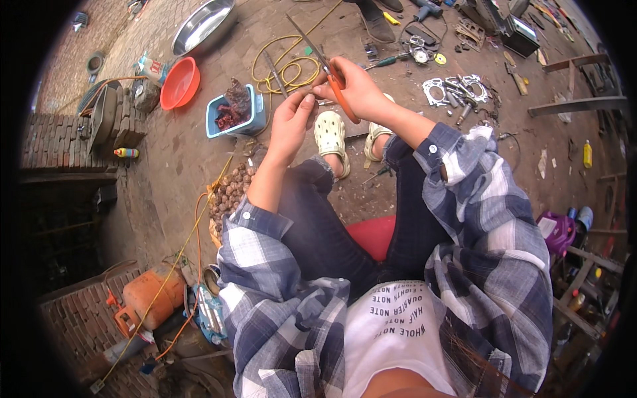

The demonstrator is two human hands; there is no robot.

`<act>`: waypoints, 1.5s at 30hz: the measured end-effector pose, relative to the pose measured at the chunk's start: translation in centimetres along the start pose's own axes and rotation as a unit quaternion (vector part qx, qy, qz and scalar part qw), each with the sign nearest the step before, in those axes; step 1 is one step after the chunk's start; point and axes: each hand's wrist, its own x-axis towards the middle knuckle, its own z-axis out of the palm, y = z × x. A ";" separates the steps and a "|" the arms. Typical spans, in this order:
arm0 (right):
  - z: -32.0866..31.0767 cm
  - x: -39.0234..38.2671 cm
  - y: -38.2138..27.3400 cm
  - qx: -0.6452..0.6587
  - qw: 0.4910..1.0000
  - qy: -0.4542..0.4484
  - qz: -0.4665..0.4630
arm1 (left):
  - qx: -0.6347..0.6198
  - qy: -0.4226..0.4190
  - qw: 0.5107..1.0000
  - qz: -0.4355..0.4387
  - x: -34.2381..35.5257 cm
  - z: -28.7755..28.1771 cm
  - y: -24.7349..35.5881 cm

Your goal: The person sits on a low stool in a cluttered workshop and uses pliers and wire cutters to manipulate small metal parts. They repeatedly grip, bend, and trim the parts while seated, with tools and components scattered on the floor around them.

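Observation:
My right hand (pixel 353 89) is closed around a long, narrow, dark metal tool with an orange handle (pixel 340 96). Its shaft points up and to the left, and the tool looks like a file, though I cannot be sure. Fingertips of my left hand (pixel 290 127) pinch close to the right hand. A thin dark metal strip (pixel 276 71) rises from beside those fingers, roughly parallel to the tool; its lower end is hidden. Both hands are held in front of me, above my pale clogs (pixel 330 136), with their fingertips nearly touching.
A blue basin (pixel 219 126) with dark red contents stands left of my hands. Beyond it are a red basin (pixel 188 83) and a metal bowl (pixel 202 30). Walnut-like pieces (pixel 232 189) lie by my left leg. Engine-like metal parts (pixel 464 93) and yellow hose (pixel 292 71) cover the floor.

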 end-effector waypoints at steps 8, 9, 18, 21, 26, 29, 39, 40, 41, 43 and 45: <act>0.2 0.0 0.1 -0.003 1.000 -0.012 -0.019 | 0.078 0.093 0.992 0.044 -0.2 0.9 1.0; 0.2 0.1 0.1 -0.017 1.000 -0.015 -0.022 | 0.075 0.094 0.992 0.046 -0.2 0.8 0.8; 0.0 -0.5 -1.0 -0.049 0.997 -0.011 -0.058 | 0.009 0.054 0.998 -0.044 -0.4 0.6 1.6; 0.1 -0.5 -1.0 -0.081 0.994 -0.003 -0.070 | -0.018 0.045 0.996 -0.070 -0.3 0.3 1.3; 0.4 -0.2 -0.5 -0.079 0.995 0.022 -0.065 | -0.067 0.022 0.997 -0.034 -0.4 0.9 1.4; 0.5 -0.3 -0.5 -0.079 0.994 0.029 -0.068 | -0.035 0.016 0.999 -0.008 -0.1 0.7 0.8; 0.6 -0.5 -0.9 -0.106 0.989 0.033 -0.095 | 0.127 0.095 0.986 0.058 0.3 0.7 0.7; 0.5 -0.5 -0.8 -0.102 0.989 0.037 -0.098 | 0.116 0.097 0.987 0.050 0.3 0.7 0.6; 0.6 -0.5 -0.9 -0.102 0.989 0.037 -0.105 | 0.105 0.100 0.988 0.045 0.2 0.6 0.7; 0.5 -0.5 -1.0 -0.102 0.987 0.038 -0.118 | 0.080 0.103 0.991 0.024 0.1 0.6 0.9; 0.5 -0.6 -1.1 -0.113 0.984 0.037 -0.136 | 0.050 0.105 0.993 -0.002 -0.2 0.8 1.3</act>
